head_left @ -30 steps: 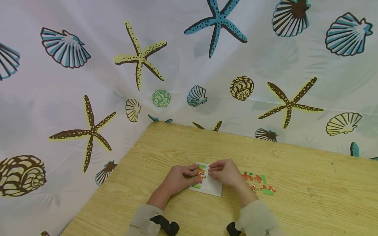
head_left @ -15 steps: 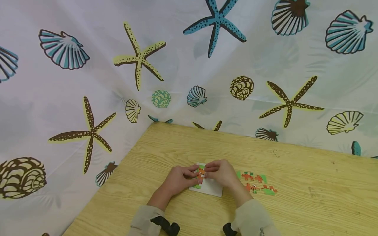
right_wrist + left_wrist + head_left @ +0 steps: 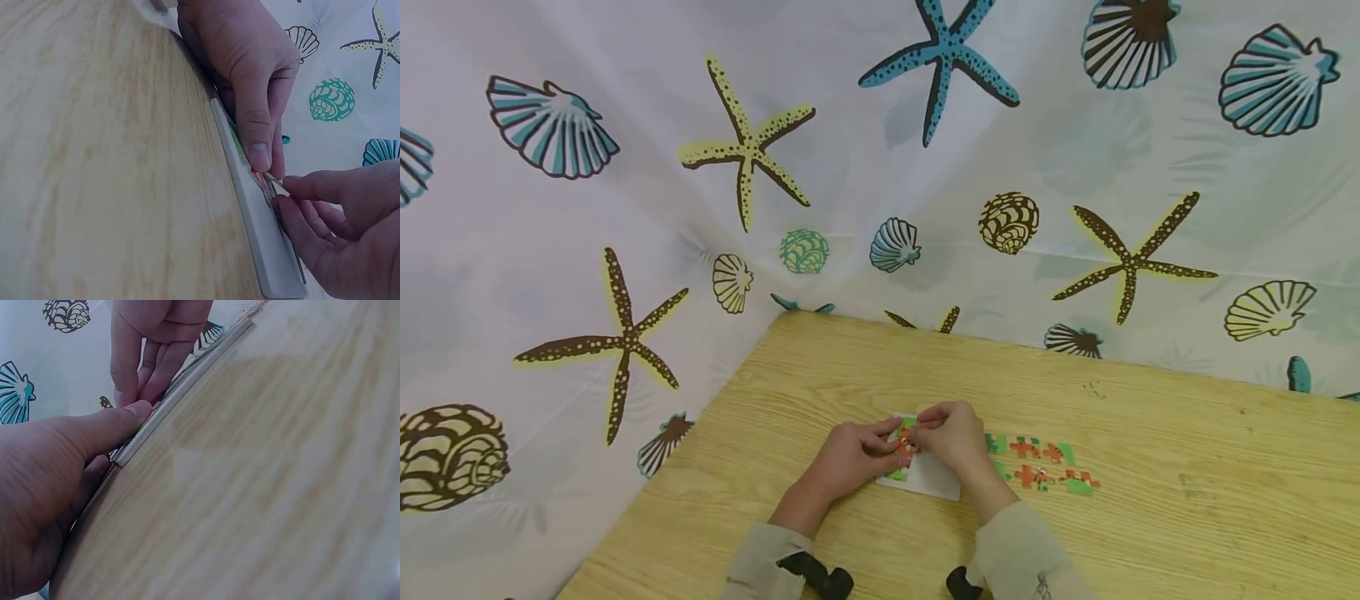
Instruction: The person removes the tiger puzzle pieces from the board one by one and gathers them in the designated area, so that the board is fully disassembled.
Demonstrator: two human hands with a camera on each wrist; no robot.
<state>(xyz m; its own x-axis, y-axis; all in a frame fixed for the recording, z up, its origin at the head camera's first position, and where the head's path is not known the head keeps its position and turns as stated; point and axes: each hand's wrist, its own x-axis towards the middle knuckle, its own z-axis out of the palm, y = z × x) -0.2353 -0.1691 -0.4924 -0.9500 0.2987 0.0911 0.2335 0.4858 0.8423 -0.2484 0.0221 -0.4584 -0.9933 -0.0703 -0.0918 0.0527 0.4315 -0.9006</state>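
Observation:
A small white puzzle tray (image 3: 936,481) lies on the table, with orange and green jigsaw pieces (image 3: 898,476) along its left side, partly under the fingers. My left hand (image 3: 848,454) holds the tray at its left side, its thumb pressing on the pieces. Between thumb and forefinger, my right hand (image 3: 953,437) pinches a thin jigsaw piece (image 3: 275,182), low over the tray beside the left thumb. The right wrist view shows this piece tilted and nearly edge-on. Its printed face is mostly hidden by the fingers.
Several loose jigsaw pieces (image 3: 1037,477) lie in two rows on the wooden table (image 3: 1187,467), just right of the tray. A white cloth (image 3: 850,167) printed with shells and starfish hangs along the table's back and left edges.
My right hand has moved left across the tray to the pieces at its left side, uncovering more loose pieces at the right. The left hand has stayed in place.

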